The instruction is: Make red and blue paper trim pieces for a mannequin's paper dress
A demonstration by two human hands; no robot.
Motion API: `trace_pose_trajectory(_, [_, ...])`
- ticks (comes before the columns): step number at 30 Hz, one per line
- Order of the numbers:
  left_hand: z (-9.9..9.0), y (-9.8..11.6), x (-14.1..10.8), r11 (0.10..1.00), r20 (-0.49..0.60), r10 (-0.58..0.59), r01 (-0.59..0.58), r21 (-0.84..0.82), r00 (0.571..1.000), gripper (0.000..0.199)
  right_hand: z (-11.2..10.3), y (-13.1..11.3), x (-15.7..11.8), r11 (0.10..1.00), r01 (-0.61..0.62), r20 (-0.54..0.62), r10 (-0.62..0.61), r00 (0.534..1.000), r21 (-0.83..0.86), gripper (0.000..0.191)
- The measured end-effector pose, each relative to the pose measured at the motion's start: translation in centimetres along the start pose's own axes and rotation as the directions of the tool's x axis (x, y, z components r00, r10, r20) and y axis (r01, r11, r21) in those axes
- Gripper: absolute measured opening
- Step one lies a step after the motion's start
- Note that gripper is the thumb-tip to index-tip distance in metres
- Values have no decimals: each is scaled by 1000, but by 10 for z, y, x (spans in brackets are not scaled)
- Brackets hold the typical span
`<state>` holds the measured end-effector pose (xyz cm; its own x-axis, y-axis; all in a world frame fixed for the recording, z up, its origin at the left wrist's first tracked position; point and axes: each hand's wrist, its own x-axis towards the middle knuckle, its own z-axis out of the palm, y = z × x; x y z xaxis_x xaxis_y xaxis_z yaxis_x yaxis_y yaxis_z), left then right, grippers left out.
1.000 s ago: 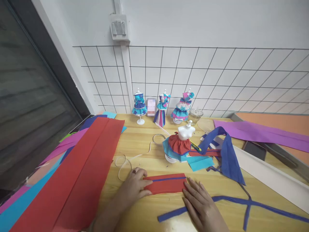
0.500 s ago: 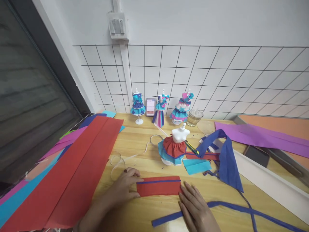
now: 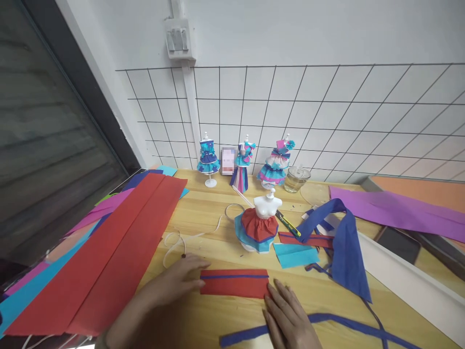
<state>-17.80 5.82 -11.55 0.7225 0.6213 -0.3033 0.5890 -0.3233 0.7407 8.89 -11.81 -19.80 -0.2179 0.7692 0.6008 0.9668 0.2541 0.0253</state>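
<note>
A red rectangle [image 3: 234, 287] with a thin blue stripe near its upper edge lies flat on the wooden table. My left hand [image 3: 181, 277] is at its left end, fingers apart and holding nothing. Flat on the table, my right hand [image 3: 288, 315] has its fingertips at the rectangle's right edge and spread, resting across a narrow blue strip [image 3: 245, 334]. Behind the rectangle stands a small white mannequin [image 3: 268, 206] wearing a red and light-blue skirt [image 3: 259, 225].
Large red sheets [image 3: 119, 242] cover the left side over other coloured sheets. A yellow cutter [image 3: 288, 224], a light-blue piece [image 3: 296, 255] and a blue piece [image 3: 348, 252] lie right. Three dressed mannequins and a glass [image 3: 297, 179] stand at the back.
My left hand has drawn slightly left and its fingers have come off the red rectangle. The view has shifted a little; my right hand stays at the right edge.
</note>
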Motion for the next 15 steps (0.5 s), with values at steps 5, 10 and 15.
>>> trace_pose_trajectory(5, [28,22,33,986,-57,64,-55,159,996,32,-1,0,3,1000,15,-35,-16,999,-20,23])
trace_pose_trajectory(10, [50,34,51,971,-91,75,-52,233,993,11,-2,0,3,999,-20,-36,22,999,46,24])
trace_pose_trajectory(15, [45,43,43,996,-55,0,5,91,998,3,-7,-1,0,945,-210,-47,228,972,251,36])
